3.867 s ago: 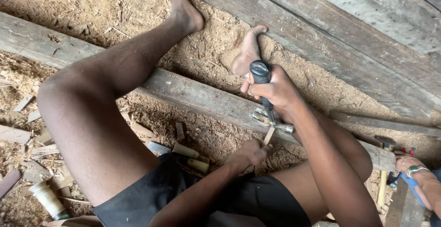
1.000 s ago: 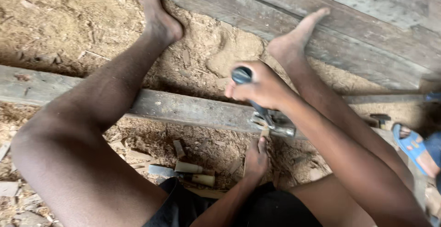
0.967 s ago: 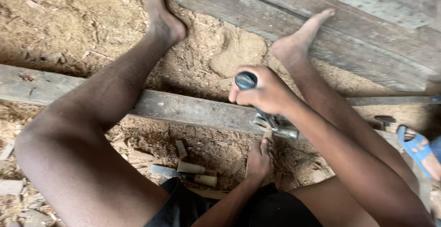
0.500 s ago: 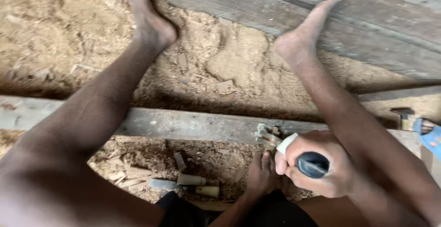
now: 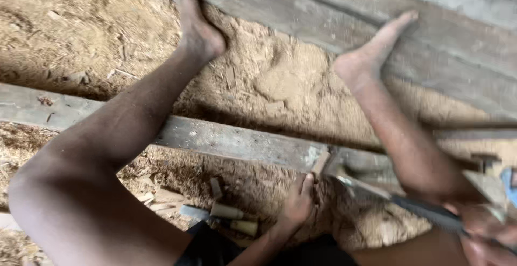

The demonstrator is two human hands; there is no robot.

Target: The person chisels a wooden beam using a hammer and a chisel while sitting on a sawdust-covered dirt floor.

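Left hand [image 5: 298, 205]: near-centre, fingers curled round a small wooden-handled chisel [image 5: 321, 163], tip set vs. near edge of the plank.
Right hand [image 5: 484, 231]: near right corner, heavily blurred; clenched on dark handle of a hammer [image 5: 377, 190] whose shaft slants up-left toward the chisel. Head end smeared by motion, can't tell if it touches the chisel.
Plank [image 5: 237, 142]: long grey weathered timber, runs left to right across mid-scene, under both legs; pale chipped spot just beside chisel tip.
Feet: left foot [image 5: 196, 26] far, centre-left, toes vs. big beam; right foot [image 5: 371, 50] far right, likewise resting vs. it.
Big beam [image 5: 334, 13]: wide grey boards, far side, slanting down to the right.
Spare chisels [image 5: 231, 217]: a few w/ pale wood handles, lying in sawdust near, just left of left hand.
Ground: sawdust [image 5: 81, 29] + wood chips all over, both sides of plank.
Blue item [image 5: 509, 182]: right edge, too cut off to tell.
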